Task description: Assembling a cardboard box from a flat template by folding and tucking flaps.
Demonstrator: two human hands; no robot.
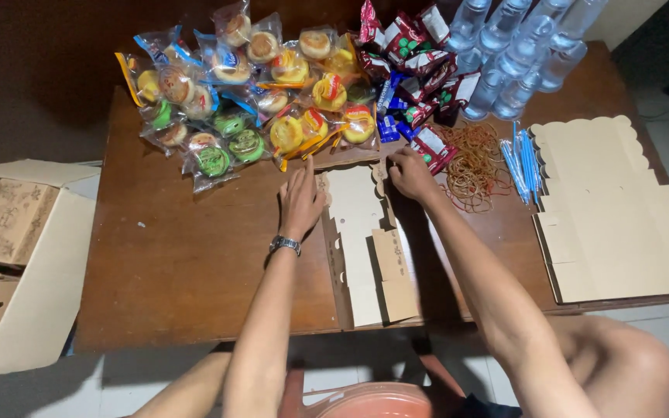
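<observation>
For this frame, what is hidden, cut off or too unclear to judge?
Head view only:
- Bottle tops: cut off by the top edge.
- Open carton: its left part runs off the left edge; the inside is mostly out of sight.
- Right hand fingertips: curled on the flat box blank, so the grip is unclear.
- Orange tub: cut off by the bottom edge.
- Snack packets: piled, so the lower ones are covered.
- Left hand: palm hidden.

A pale flat cardboard box blank (355, 232) lies partly folded on the table's near edge.
</observation>
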